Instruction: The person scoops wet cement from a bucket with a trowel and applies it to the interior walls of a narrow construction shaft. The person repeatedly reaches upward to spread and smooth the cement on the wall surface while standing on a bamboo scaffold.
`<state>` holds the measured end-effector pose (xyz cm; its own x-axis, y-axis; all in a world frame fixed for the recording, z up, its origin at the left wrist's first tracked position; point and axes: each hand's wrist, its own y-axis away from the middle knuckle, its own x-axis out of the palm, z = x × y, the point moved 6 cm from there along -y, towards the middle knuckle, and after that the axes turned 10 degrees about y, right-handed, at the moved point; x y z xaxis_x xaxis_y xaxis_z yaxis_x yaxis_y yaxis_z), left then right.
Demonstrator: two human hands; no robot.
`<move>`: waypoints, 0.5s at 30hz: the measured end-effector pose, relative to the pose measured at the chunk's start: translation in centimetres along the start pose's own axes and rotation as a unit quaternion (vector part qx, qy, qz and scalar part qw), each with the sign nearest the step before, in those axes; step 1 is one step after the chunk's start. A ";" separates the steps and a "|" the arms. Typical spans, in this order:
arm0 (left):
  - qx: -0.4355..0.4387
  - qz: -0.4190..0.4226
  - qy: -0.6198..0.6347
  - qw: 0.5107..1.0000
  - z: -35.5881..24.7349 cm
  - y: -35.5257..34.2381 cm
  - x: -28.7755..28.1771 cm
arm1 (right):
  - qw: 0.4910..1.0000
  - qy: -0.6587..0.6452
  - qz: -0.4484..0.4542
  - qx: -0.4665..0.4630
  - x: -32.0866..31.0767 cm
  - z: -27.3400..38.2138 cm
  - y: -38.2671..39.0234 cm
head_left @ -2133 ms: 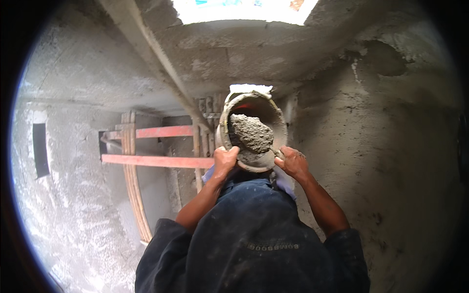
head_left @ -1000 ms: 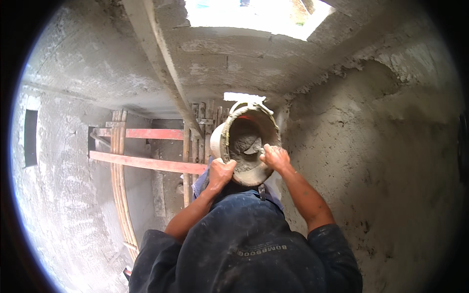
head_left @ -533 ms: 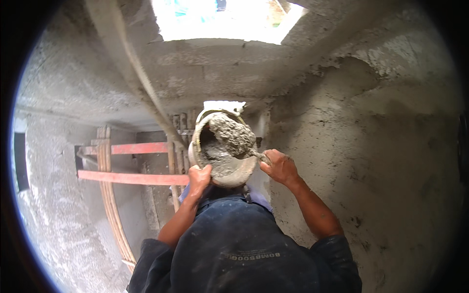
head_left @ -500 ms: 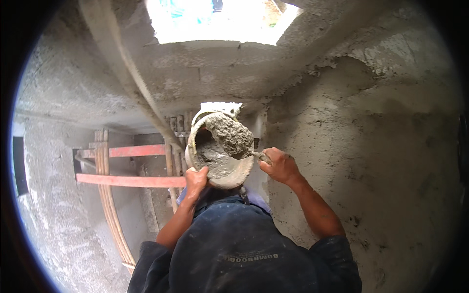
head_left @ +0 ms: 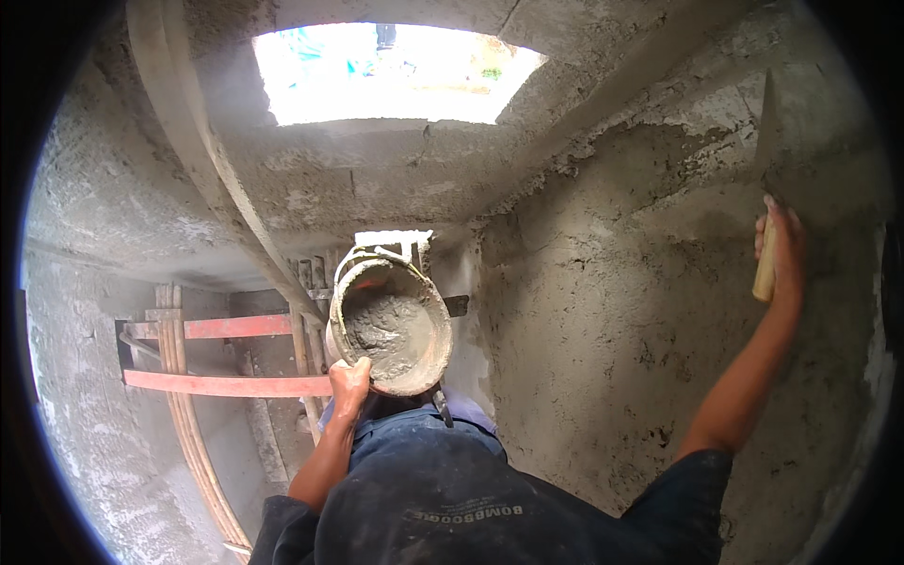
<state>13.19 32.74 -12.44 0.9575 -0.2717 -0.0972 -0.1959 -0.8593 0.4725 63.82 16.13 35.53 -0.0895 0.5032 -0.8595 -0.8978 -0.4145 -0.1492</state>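
My left hand (head_left: 349,379) grips the lower-left rim of a mortar-crusted bucket (head_left: 434,339) at the centre, with wet grey mortar (head_left: 386,323) inside it. High at the right, my right hand (head_left: 782,245) is closed around the wooden handle of a trowel (head_left: 766,273). The trowel's pointed blade (head_left: 766,127) points up, against the background of the rough plastered wall (head_left: 603,330); I cannot tell whether it touches the plaster or how much mortar is on it.
Two red bars (head_left: 226,386) cross bamboo poles (head_left: 179,348) at the left. A long beam (head_left: 188,122) runs diagonally overhead on the left. A bright opening (head_left: 395,71) is at the top, and more upright poles (head_left: 306,282) stand behind the bucket.
My right hand has swung the trowel, earlier heaped with mortar over the bucket, up and right toward the wall. My left hand still holds the bucket, now lower and further left in view.
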 end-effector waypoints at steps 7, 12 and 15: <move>0.013 -0.007 -0.054 0.998 -0.6 0.5 -0.2 | 0.894 0.194 0.358 -0.187 25.2 -2.3 13.5; -0.015 0.005 -0.085 0.996 -0.3 1.6 -0.1 | 0.762 0.334 0.481 -0.278 46.6 -6.2 28.3; -0.004 -0.009 -0.130 0.991 0.6 1.9 -0.9 | 0.862 0.218 0.403 -0.218 48.4 -6.5 31.5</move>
<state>11.85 31.08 -11.93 0.8736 -0.3595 -0.3281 -0.1763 -0.8621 0.4751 34.03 22.54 -13.93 -0.3519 -0.3744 -0.8579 -0.3649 -0.7891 0.4941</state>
